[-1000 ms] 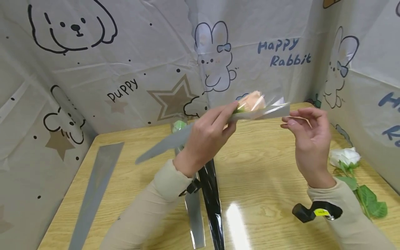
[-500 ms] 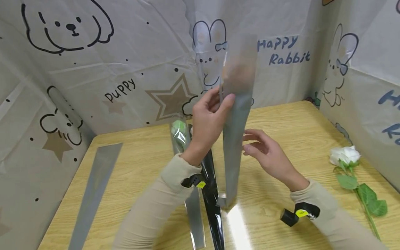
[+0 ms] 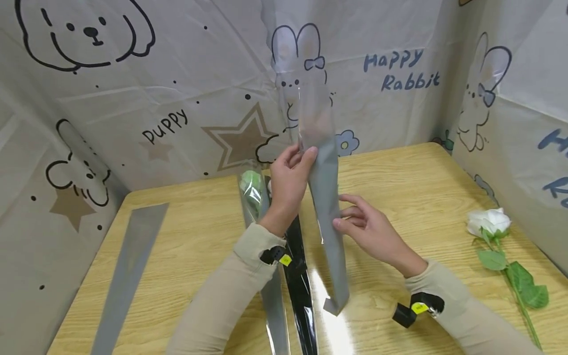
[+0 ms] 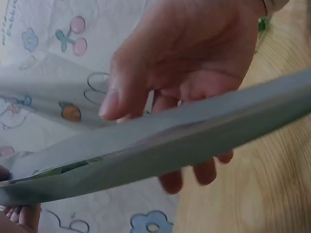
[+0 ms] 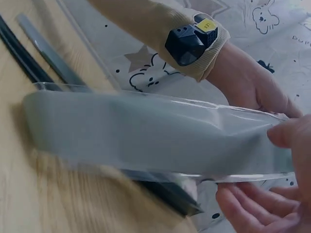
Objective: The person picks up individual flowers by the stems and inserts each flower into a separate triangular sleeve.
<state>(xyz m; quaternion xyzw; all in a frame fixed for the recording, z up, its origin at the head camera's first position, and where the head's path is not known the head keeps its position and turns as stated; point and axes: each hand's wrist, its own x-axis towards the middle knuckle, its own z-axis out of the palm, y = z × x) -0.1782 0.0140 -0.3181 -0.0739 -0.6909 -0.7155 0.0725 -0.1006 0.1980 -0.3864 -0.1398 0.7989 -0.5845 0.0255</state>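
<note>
My left hand [image 3: 290, 182] grips a long, tapering grey flower sleeve [image 3: 327, 197] near its upper part, thumb on the front. Through the clear top, the peach rose [image 3: 317, 127] inside shows only as a blurred pinkish tint. The sleeve stands nearly upright, its narrow bottom tip folded to the left. My right hand [image 3: 370, 231] is at the sleeve's right edge lower down, thumb tip against it and fingers loosely extended behind. In the left wrist view, the right hand [image 4: 189, 58] has its fingertips past the sleeve's far side, and green shows in the sleeve's opening.
A wrapped green flower [image 3: 252, 190] in a grey sleeve lies left of centre, beside a black flower sleeve [image 3: 302, 291]. A flat grey sleeve [image 3: 130, 271] lies at the table's left. A white rose [image 3: 488, 223] with leaves lies at the right. Printed sheets [image 3: 390, 113] wall the table.
The sleeve has swung from near level to upright, its grey back now showing, and shifted left. My right hand has come from the sleeve's open end to its lower right edge.
</note>
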